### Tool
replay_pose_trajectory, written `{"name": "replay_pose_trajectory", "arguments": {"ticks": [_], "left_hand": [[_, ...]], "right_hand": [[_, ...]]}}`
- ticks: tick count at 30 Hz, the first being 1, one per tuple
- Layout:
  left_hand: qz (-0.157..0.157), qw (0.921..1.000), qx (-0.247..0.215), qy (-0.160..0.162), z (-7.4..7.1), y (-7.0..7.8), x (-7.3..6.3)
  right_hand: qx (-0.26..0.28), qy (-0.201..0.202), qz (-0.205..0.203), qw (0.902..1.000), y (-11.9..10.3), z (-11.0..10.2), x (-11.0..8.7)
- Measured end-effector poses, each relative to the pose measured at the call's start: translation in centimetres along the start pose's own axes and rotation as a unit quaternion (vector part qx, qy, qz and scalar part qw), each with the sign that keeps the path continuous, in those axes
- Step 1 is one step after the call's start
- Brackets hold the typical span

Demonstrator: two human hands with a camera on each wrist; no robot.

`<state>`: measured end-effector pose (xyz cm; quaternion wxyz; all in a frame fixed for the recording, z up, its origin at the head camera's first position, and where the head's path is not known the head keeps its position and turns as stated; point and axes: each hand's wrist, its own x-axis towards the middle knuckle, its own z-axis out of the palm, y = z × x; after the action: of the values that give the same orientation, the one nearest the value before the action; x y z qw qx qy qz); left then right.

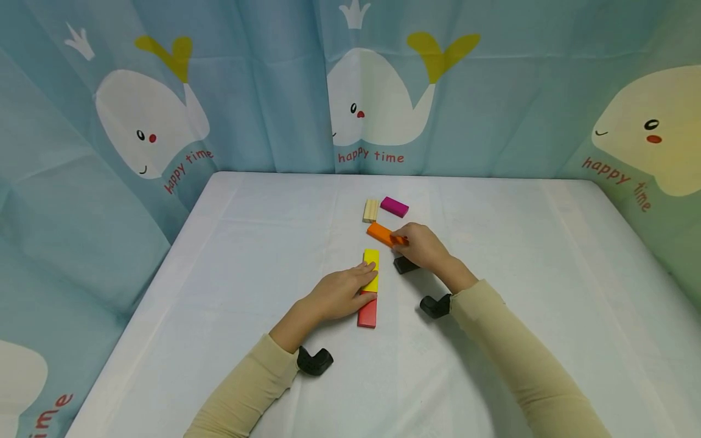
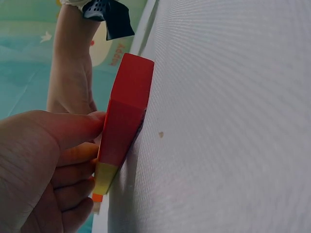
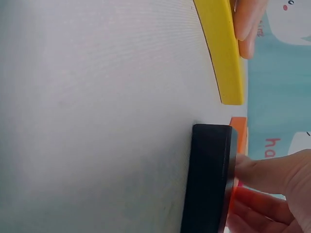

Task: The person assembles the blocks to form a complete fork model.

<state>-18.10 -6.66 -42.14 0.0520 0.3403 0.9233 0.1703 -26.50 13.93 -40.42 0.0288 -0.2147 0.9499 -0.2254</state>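
Note:
My left hand (image 1: 339,294) lies over a yellow block (image 1: 371,255) and a red block (image 1: 367,315), set end to end on the table. Its fingers rest on the yellow one, while the thumb touches the red one. Farther up and to the right, my right hand (image 1: 426,246) pinches the right end of an orange block (image 1: 379,232) that lies at a slant. Just below that hand is a black block (image 1: 405,266), partly covered by it. The right wrist view shows the black block (image 3: 208,179) in front of the thumb and the orange block (image 3: 238,125).
Beyond the orange block lie a plain wooden block (image 1: 370,210) and a magenta block (image 1: 395,207). A white cloth covers the table (image 1: 263,243), and a blue curtain (image 1: 274,91) with whales hangs behind it. Black wrist devices (image 1: 315,362) stick out beside both sleeves.

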Motion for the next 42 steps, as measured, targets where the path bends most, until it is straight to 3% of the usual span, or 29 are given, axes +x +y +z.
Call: {"name": "replay_pose_trajectory", "arguments": {"ticks": [25, 42], "left_hand": [[0.000, 1.0000, 0.004, -0.002, 0.0, -0.1, 0.0], [0.001, 1.0000, 0.007, -0.001, 0.2, -0.1, 0.1]], "right_hand": [[-0.010, 0.003, -0.010, 0.9999, -1.0, 0.6, 0.3], [-0.013, -0.010, -0.047, 0.9987, -1.2, 0.7, 0.6]]}}
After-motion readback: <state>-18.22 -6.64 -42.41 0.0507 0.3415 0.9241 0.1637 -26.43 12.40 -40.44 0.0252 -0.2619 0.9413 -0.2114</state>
